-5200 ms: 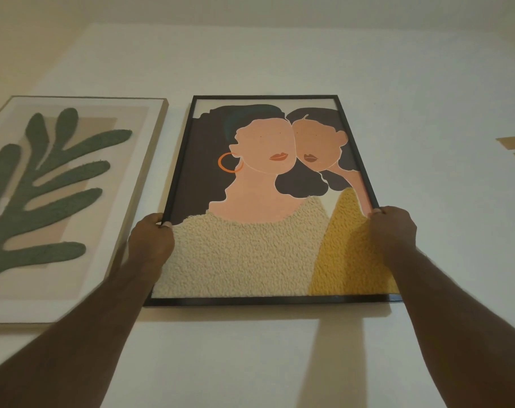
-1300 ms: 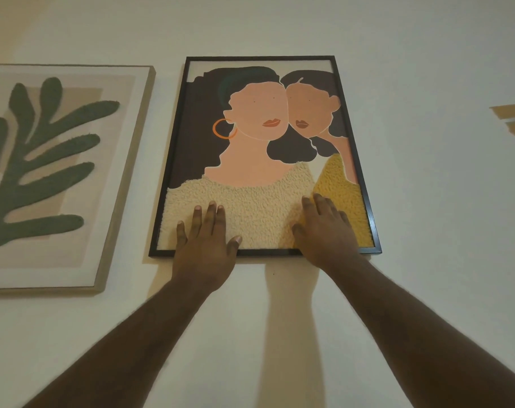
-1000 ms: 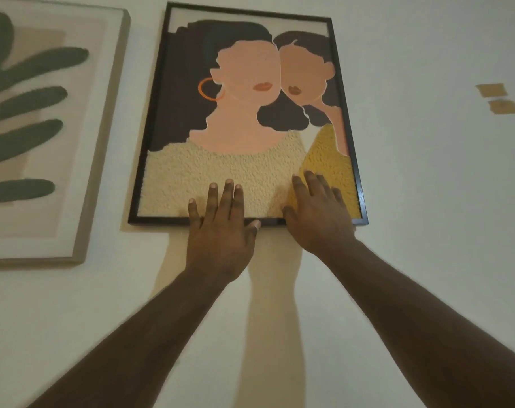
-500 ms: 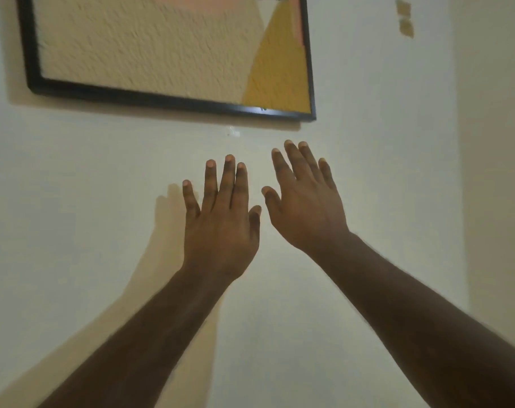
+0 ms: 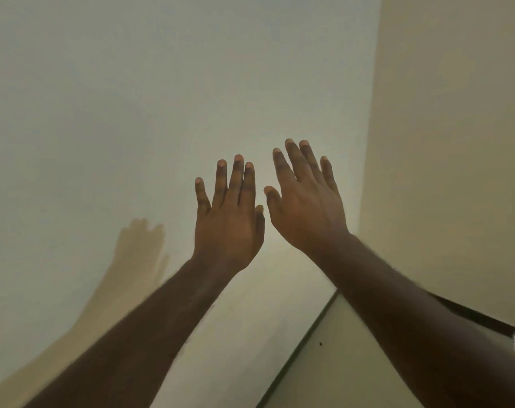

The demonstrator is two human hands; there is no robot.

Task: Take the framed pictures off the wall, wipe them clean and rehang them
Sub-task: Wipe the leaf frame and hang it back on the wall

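Left hand (image 5: 228, 228): hovering mid-frame, fingers straight, holding nothing.
Right hand (image 5: 306, 207): just beside it, fingers spreading wide, gripping nothing.
Wall (image 5: 132, 98): filling the frame behind.

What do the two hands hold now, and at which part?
Nothing is held: the left hand and the right hand are raised with straight fingers.

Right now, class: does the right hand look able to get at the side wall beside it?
Probably yes. The right hand is raised with straight fingers, holding nothing, and no object shows between it and the side wall. How far in front of that wall it hangs cannot be told.
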